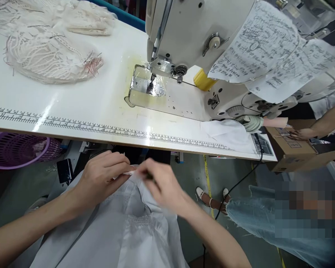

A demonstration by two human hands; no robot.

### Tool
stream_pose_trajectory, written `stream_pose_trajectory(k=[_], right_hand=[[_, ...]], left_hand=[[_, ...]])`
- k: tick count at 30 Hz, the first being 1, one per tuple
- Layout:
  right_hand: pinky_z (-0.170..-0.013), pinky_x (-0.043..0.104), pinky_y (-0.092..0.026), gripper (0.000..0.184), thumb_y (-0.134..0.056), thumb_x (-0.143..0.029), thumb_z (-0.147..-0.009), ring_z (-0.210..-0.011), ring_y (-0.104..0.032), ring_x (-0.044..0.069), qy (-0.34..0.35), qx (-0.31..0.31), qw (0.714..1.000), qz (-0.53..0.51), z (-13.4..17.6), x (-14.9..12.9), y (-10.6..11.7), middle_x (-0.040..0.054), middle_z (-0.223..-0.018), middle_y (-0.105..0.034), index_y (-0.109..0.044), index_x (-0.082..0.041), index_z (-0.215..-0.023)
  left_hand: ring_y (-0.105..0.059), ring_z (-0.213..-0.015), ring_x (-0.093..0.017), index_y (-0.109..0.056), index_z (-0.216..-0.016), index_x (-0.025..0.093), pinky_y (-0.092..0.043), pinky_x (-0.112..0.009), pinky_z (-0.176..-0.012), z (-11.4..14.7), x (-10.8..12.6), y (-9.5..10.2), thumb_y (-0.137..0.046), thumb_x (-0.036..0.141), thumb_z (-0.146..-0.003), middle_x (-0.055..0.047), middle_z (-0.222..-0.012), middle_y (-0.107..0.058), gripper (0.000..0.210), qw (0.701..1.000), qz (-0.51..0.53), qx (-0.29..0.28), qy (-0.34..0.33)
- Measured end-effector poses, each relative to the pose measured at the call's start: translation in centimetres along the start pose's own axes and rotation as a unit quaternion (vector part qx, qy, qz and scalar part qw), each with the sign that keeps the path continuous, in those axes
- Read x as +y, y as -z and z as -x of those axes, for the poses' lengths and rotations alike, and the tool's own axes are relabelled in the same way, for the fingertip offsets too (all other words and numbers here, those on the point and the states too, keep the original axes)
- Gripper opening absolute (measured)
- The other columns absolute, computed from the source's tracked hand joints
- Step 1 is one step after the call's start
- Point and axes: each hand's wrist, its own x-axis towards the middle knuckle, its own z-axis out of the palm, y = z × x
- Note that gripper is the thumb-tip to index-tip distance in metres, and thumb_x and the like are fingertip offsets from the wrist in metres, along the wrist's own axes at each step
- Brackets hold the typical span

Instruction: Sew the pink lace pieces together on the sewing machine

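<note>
A white garment [145, 230] with gathered, lace-like bands lies over my lap, below the table edge. Thumb and fingers of my left hand [107, 176] are pinched on a narrow edge of it. Right beside that edge is my right hand [162, 182], its fingers curled and smeared by motion. Whether they grip the cloth I cannot tell. Above the hands stands the sewing machine, its needle area [151, 83] over a metal plate, with no cloth under the presser foot.
Cream lace pieces [50, 56] lie at the table's back left. A purple basket [19, 163] stands below left. Handwritten papers [257, 44] hang on the machine. A white cloth [226, 132] lies at right. A person in jeans [248, 212] and another's hand [304, 134] on a cardboard box [287, 149] are nearby.
</note>
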Motion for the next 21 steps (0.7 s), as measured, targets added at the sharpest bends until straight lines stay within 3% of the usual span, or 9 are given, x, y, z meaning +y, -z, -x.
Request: stream_pose_trajectory(k=[4,12,17,21], right_hand=[[-0.062,0.026,-0.035,0.022,-0.051,-0.035,-0.105,-0.065,-0.045,0.012,-0.066,0.096,0.993,-0.02,-0.3,0.3,0.8,-0.0038,-0.075,-0.053,-0.049,-0.024,-0.086],[-0.06,0.023,-0.036,0.023,-0.064,-0.04,-0.099,-0.065,-0.047,0.011,-0.098,0.035,0.995,0.012,1.1,-1.0,1.9,-0.0058,-0.075,-0.054,-0.061,-0.023,-0.114],[-0.059,0.022,-0.042,0.016,-0.062,-0.027,-0.098,-0.069,-0.057,0.011,-0.023,0.058,0.998,0.008,1.3,-1.0,0.9,0.0008,-0.089,-0.069,-0.07,-0.022,-0.111],[-0.063,0.022,-0.047,0.012,-0.07,-0.019,-0.094,-0.074,-0.064,0.012,0.015,0.042,0.999,0.018,0.7,-0.1,0.0,0.0009,-0.091,-0.074,-0.075,-0.022,-0.105]], left_hand=[[-0.063,-0.069,-0.014,-0.063,-0.098,0.018,-0.045,-0.029,-0.063,0.1,-0.2,0.3,-0.06,0.004,-0.098,0.0,-0.083,-0.071,0.014,0.998,-0.032,0.01,-0.047],[-0.065,-0.071,-0.017,-0.068,-0.098,0.011,-0.045,-0.033,-0.066,-0.1,-0.2,0.4,-0.066,0.001,-0.094,-0.005,-0.083,-0.073,0.011,0.991,-0.074,0.041,-0.108],[-0.064,-0.07,-0.017,-0.068,-0.1,0.01,-0.046,-0.034,-0.066,-0.1,-0.1,0.3,-0.065,0.002,-0.094,-0.006,-0.082,-0.072,0.011,0.987,-0.08,0.048,-0.13],[-0.063,-0.072,-0.018,-0.067,-0.102,0.01,-0.046,-0.035,-0.067,0.1,0.0,0.1,-0.06,0.002,-0.097,-0.005,-0.081,-0.071,0.012,0.99,-0.069,0.045,-0.114]])
